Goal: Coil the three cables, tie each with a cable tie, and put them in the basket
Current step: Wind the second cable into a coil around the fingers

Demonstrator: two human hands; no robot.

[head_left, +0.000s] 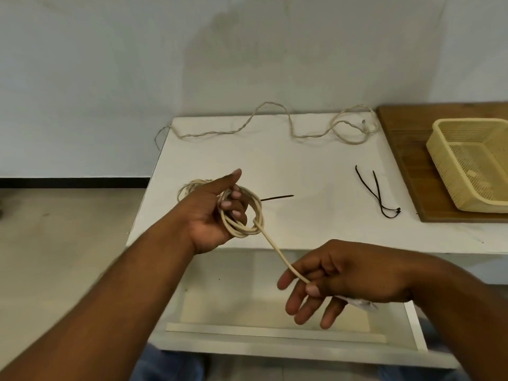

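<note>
My left hand [211,215] holds a cream cable wound into a coil [248,229] around its fingers, above the white table's front. The cable's loose tail [277,251] runs down-right into my right hand [338,276], which pinches it between thumb and fingers. Behind my left hand lies another coiled cream cable [189,187] with a black cable tie [277,198] sticking out to its right. A third, uncoiled twisted cable [275,127] snakes along the table's far edge. Two black cable ties [380,195] lie loose at centre right. The yellow basket [445,160] stands at the right.
The basket sits on a brown wooden board [406,166] at the table's right end. The white table [316,166] stands against a pale wall. An open white drawer [247,320] juts out below the front edge, under my right hand.
</note>
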